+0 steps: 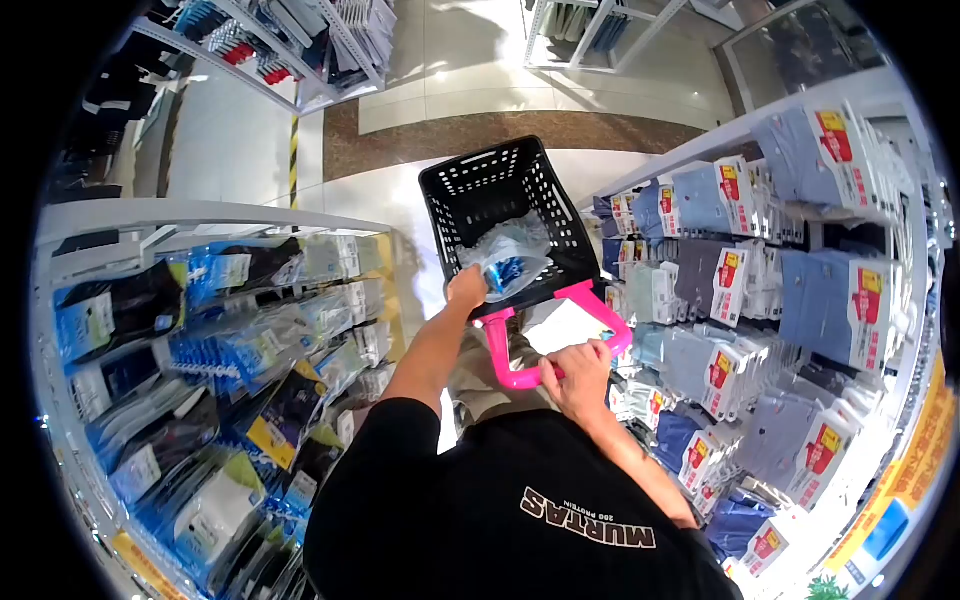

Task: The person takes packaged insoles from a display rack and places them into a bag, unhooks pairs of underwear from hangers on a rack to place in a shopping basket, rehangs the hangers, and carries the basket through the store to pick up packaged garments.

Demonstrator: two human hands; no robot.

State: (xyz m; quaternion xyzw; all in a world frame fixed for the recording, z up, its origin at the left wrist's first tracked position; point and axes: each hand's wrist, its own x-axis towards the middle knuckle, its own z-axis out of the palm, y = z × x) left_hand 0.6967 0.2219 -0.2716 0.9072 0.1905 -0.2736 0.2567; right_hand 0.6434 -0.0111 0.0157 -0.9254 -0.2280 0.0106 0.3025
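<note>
A black plastic shopping basket [566,221] with perforated sides stands in the aisle ahead of me. At its near end is a bright pink handle [500,352], and my right hand [582,378] is closed around its near bar. My left hand [467,287] is at the basket's near left corner, fingers closed at the edge of a clear plastic package [520,243] with blue print. That package lies partly inside the basket and partly over its near rim. The fingertips of my left hand are partly hidden, and the package's contents are hard to make out.
To my left, a white rack [215,214] holds several plastic-packed garments. On my right, another rack holds folded blue and grey garments [820,310] with red-and-yellow tags. Further racks [300,50] stand beyond the tiled aisle [470,75], which has a brown floor strip.
</note>
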